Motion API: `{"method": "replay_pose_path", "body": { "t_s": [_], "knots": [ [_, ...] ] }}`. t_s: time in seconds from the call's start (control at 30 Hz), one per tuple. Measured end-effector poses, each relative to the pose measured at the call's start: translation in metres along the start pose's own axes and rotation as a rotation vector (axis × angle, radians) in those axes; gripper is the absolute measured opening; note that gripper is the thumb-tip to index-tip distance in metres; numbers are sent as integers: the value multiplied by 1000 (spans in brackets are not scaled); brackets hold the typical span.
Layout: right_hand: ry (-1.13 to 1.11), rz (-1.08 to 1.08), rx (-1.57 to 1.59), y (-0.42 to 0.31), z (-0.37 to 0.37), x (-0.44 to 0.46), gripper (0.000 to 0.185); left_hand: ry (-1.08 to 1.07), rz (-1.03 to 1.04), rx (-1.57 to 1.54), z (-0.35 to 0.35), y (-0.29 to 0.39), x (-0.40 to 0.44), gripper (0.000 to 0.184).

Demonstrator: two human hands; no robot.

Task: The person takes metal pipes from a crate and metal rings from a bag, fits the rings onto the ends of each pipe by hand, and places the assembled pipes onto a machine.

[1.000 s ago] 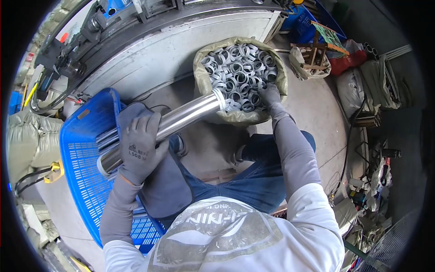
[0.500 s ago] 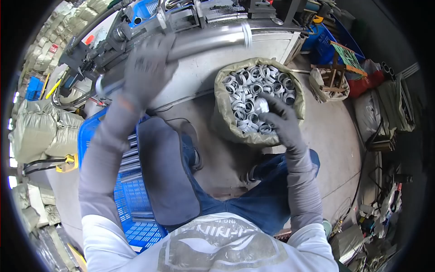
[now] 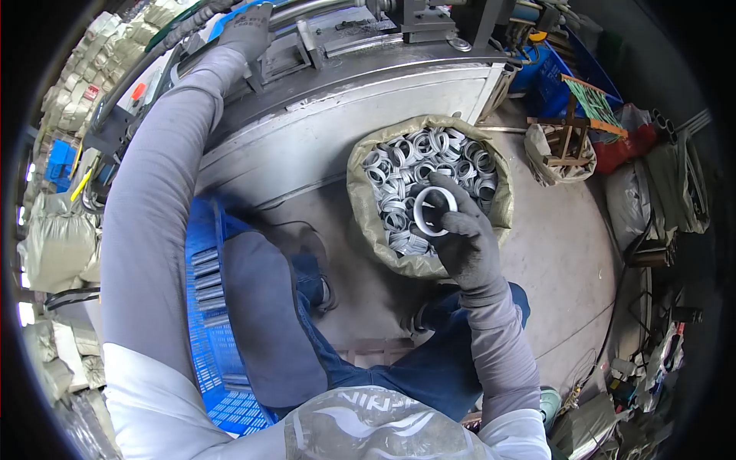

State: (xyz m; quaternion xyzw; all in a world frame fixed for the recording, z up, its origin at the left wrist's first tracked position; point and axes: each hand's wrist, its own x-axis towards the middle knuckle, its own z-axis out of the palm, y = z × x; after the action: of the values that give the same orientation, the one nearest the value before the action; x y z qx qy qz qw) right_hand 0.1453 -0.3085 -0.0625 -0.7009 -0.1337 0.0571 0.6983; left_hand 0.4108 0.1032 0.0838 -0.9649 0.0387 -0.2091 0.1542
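Note:
My left hand (image 3: 247, 32), in a grey glove, reaches to the machine bench at the top of the head view. Its fingers are closed around the left end of a shiny metal tube (image 3: 310, 9), which lies along the machine; part of the grip is hidden. In my gloved right hand (image 3: 469, 245) a pale metal ring (image 3: 418, 218) is pinched between thumb and fingers. That hand hovers above the near right part of an open woven sack (image 3: 368, 234) full of similar rings (image 3: 396, 221).
A dark cushioned pad (image 3: 268, 322) covers my left thigh, beside a blue crate (image 3: 201, 307) with metal tubes. The machine bench (image 3: 360, 77) runs across the top. To the right stand a small bag with a wooden frame (image 3: 566, 146) and a blue bin (image 3: 552, 73).
My left hand has moved up and away with the tube, from above the bench's front edge onto the machine. My right hand has drawn slightly nearer, and its ring now shows clearly.

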Motion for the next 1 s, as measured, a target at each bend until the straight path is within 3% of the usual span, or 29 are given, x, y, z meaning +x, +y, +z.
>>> {"method": "replay_pose_path", "body": {
  "t_s": [0.07, 0.1, 0.17, 0.23, 0.27, 0.33, 0.37, 0.47, 0.53, 0.63, 0.67, 0.7, 0.8, 0.87, 0.93, 1.0],
  "knots": [
    [-1, 19, 0, -7, -4, 1, 72, -151, 90, 16, 13, -2, 2, 66],
    [20, 17, 157, -9, -3, 2, 72, -109, 63, -23, 24, -2, 0, 72],
    [20, 153, 979, -17, -3, 2, 68, -99, 90, -14, 33, -12, 0, 74],
    [15, 162, 1079, -12, -6, 2, 63, -183, 16, 43, 15, 7, -5, 76],
    [14, 183, 1115, -8, -6, 3, 62, -50, 82, 67, 17, 10, -15, 76],
    [107, -101, -51, -5, -5, 4, 63, 257, 209, -106, 0, 37, -61, 71],
    [86, -57, -50, -9, -5, 3, 63, 301, 297, -178, -2, 40, -88, 66],
    [35, 192, 1048, -3, -5, 3, 68, 330, 438, -436, -35, 55, -183, 56],
    [86, 171, 977, -5, -5, -1, 68, 281, 338, -455, -34, 44, -254, 51],
    [114, 125, 822, 9, -18, -12, 62, 103, 23, -480, -3, -1, -377, 47],
    [-170, 136, 1111, 27, -35, -11, 59, 35, -98, -451, 15, -22, -422, 46],
    [-165, 172, 1049, 42, -57, -10, 59, -153, -238, -439, 34, -43, -469, 50],
    [-430, 181, 979, 60, -88, 0, 60, -578, -567, -364, 77, -68, -611, 60],
    [-419, 258, 1094, 60, -78, 8, 60, -966, -437, -99, 74, -60, -670, 56],
    [-346, 352, 1058, 78, -100, 16, 61, -1063, -499, -126, 86, -48, -738, 43],
    [-282, 296, 816, 88, -110, 18, 62, -1165, -568, -162, 96, -36, -780, 38]
  ]
}}
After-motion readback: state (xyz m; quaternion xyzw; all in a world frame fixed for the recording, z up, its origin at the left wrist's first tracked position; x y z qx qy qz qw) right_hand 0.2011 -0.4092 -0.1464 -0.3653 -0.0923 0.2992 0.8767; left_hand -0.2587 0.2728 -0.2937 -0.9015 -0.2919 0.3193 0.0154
